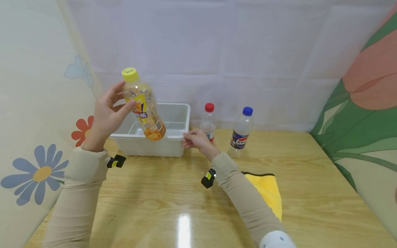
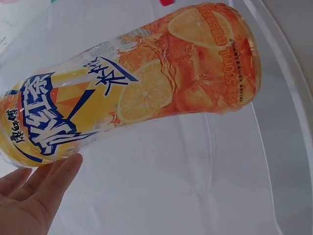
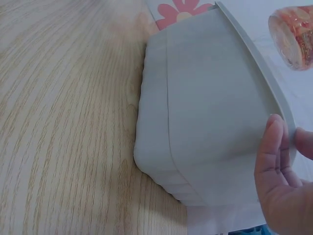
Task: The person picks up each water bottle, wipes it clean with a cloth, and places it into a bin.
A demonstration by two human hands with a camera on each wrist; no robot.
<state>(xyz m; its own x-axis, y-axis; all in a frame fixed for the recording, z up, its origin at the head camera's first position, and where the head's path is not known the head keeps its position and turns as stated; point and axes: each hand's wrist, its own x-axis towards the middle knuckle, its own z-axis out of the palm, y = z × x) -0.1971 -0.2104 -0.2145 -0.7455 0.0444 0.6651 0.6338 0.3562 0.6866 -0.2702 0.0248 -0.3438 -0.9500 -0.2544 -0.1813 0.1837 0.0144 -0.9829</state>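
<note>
My left hand (image 1: 108, 112) holds a clear bottle (image 1: 143, 105) with a yellow cap and an orange-and-yellow label, tilted above the white plastic tub (image 1: 173, 144). In the left wrist view the bottle (image 2: 142, 93) fills the frame, with my fingertips (image 2: 44, 186) on its lower side and the tub's inside beneath. My right hand (image 1: 195, 139) grips the tub's near right rim. The right wrist view shows my fingers (image 3: 276, 161) pinching that rim (image 3: 259, 73), with the bottle's base (image 3: 293, 36) at top right.
Two clear bottles stand right of the tub: one with a red cap (image 1: 209, 122), one with a blue cap (image 1: 241, 132). A yellow cloth (image 1: 268, 193) lies on the wooden table (image 1: 310, 193) by my right forearm. Fabric walls enclose the table on three sides.
</note>
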